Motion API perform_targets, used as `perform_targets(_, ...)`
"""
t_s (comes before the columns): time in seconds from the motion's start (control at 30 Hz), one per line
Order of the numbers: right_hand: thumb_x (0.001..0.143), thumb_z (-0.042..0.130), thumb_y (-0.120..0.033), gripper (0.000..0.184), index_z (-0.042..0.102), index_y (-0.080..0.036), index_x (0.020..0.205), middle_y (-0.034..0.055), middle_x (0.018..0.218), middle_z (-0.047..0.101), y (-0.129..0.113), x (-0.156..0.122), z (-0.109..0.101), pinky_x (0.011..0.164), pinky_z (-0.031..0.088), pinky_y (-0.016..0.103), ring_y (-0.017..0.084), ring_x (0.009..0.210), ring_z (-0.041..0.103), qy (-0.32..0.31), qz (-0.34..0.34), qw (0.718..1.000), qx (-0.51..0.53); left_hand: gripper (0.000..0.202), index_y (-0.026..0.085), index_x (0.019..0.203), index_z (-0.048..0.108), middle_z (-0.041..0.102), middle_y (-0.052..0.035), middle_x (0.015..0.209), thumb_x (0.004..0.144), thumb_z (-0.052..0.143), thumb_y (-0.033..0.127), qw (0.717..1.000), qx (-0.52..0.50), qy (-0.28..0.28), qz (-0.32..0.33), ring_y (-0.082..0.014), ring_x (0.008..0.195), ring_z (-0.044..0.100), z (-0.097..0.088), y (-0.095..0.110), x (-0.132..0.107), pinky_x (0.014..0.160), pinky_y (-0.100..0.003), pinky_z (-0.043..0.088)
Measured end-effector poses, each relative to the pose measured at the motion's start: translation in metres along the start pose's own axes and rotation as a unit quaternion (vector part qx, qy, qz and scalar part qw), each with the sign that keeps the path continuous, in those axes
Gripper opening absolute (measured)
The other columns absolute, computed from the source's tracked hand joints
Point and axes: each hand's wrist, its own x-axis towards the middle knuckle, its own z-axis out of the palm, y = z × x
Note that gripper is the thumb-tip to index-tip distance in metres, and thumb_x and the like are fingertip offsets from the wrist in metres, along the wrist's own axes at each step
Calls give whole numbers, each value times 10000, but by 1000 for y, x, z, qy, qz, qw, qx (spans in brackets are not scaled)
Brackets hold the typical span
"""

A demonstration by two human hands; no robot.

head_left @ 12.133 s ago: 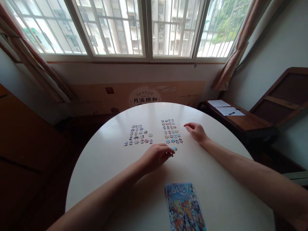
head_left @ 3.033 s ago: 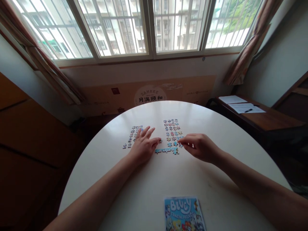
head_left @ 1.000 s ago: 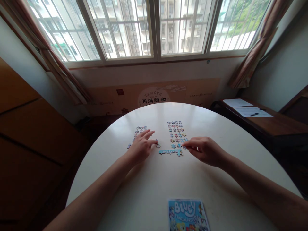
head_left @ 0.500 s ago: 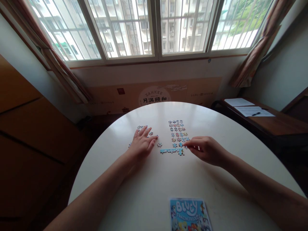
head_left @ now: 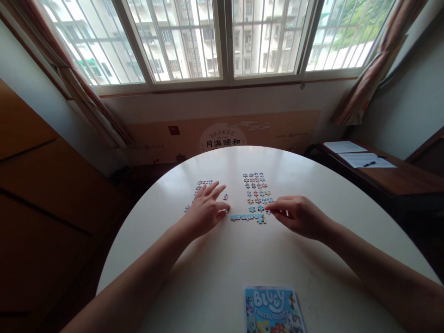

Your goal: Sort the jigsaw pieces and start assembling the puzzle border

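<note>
My left hand (head_left: 204,209) pinches a small puzzle piece (head_left: 226,211) between thumb and index finger, the other fingers spread. A loose piece (head_left: 225,197) lies just beyond its fingertips. Partly hidden behind this hand are more pieces (head_left: 200,182). My right hand (head_left: 294,213) is closed in a pinch, its fingertips at a blue puzzle piece (head_left: 260,208) on the table. Between the hands lies a joined strip of light-blue pieces (head_left: 246,217), turning down at its right end. Above it, several loose pieces (head_left: 257,186) are laid out in rows.
A round white table (head_left: 208,286) carries everything. Near its front lies a blue picture sheet or booklet marked "Bluey" (head_left: 274,310). On the right stands a brown side table (head_left: 409,178) with papers (head_left: 364,160) and a dark pen. A barred window (head_left: 180,41) is ahead.
My left hand has drawn its thumb and index finger together on the piece that lay left of the strip. The loose piece beyond is now uncovered. My right hand has stayed put.
</note>
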Motion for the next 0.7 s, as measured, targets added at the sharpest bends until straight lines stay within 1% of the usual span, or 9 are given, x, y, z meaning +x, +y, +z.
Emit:
perform_targets(0.13,908,559,-177,249,783,-216,1009,29,892,773,0,0,-1,598,483,252,115,623,631,3,-5,1000,-3,191,305,991,786,449,-44,1560,856,705,196,998,-1,-53,16,-350,1498,288,-15,-7,-3,1193,-611,264)
perform_targets(0.27,912,556,-183,247,782,-209,1009,35,910,777,-1,1,-2,596,492,255,115,620,635,6,-9,1000,-6,115,277,928,780,458,-56,1553,838,733,223,996,7,-94,2,-338,1511,262,-28,-7,-4,1204,-584,251)
perform_targets(0.37,913,554,-182,249,783,-210,1005,38,903,777,-1,1,-3,604,502,261,119,626,643,6,-10,1000,-7,56,262,875,767,478,-50,1532,822,753,250,995,-2,-96,-5,-347,1504,270,-31,-7,-5,1211,-608,199)
perform_targets(0.47,912,556,-176,251,782,-210,1014,43,891,775,-1,0,-3,604,505,261,124,638,650,5,-12,1000,-6,71,261,864,763,485,-43,1525,803,781,293,996,-9,-84,-2,-351,1485,295,-32,-9,-6,1214,-605,174)
perform_targets(0.5,915,555,-177,251,781,-207,1017,45,889,775,0,0,-3,602,504,261,125,640,650,5,-13,1000,-5,89,262,869,765,507,-47,1504,797,788,310,997,-10,-80,0,-351,1467,322,-33,-9,-6,1208,-591,200)
perform_targets(0.57,919,553,-179,248,779,-200,1018,48,887,774,0,0,-3,596,500,260,126,641,647,5,-14,1000,-5,123,260,896,772,618,-65,1368,799,787,333,996,-21,-92,1,-337,1356,463,-37,-10,-7,1154,-535,319)
perform_targets(0.63,919,552,-179,247,777,-196,1018,48,885,773,0,0,-3,591,496,260,125,638,644,4,-15,1000,-6,152,254,948,774,707,-64,1182,821,759,336,991,-42,-124,-7,-296,1159,606,-43,-10,-8,1023,-443,448)
perform_targets(0.67,918,551,-178,247,777,-194,1017,48,883,772,0,0,-3,589,495,260,125,635,642,4,-17,1000,-6,167,250,976,772,727,-58,1122,835,738,333,989,-52,-139,-14,-274,1069,644,-45,-10,-8,952,-400,482)
perform_targets(0.7,917,549,-176,250,777,-194,1017,48,879,772,0,0,-3,587,494,261,124,631,641,3,-18,1000,-6,182,248,1002,769,737,-52,1103,847,717,329,987,-58,-148,-22,-258,1015,664,-47,-9,-9,898,-369,494)
